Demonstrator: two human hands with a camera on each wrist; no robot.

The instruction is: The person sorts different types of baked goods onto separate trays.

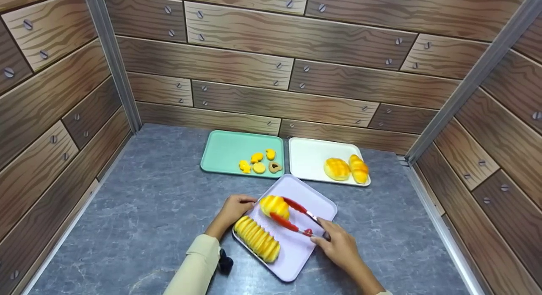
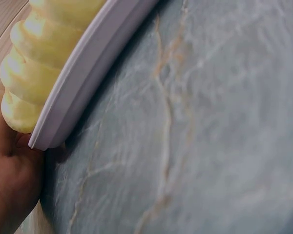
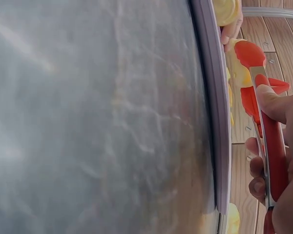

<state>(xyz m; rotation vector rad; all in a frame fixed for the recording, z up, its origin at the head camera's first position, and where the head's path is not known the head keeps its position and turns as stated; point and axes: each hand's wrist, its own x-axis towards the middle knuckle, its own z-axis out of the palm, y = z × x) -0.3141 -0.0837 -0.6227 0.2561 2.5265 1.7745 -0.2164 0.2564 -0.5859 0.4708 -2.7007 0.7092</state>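
Note:
A lavender tray [image 1: 315, 200] lies near the front of the grey table. On it rests a long ridged yellow bread [image 1: 257, 238]. Red tongs [image 1: 291, 222] clamp a round yellow bun [image 1: 274, 205] just above the tray's middle. My right hand [image 1: 327, 236] grips the tongs' handles at the tray's right edge; in the right wrist view its fingers [image 3: 278, 105] wrap the tongs [image 3: 272, 146] beside the tray rim [image 3: 216, 112]. My left hand [image 1: 242, 202] holds the tray's left corner. The left wrist view shows that hand [image 2: 10, 180] against the rim [image 2: 83, 73], with the ridged bread [image 2: 34, 58] above.
Behind stand a green tray [image 1: 224, 151] with several small yellow cookies [image 1: 258, 161] and a white tray [image 1: 309, 155] with two buns [image 1: 346, 168]. Wood-patterned walls close in the grey marbled table [image 1: 148, 202] on three sides.

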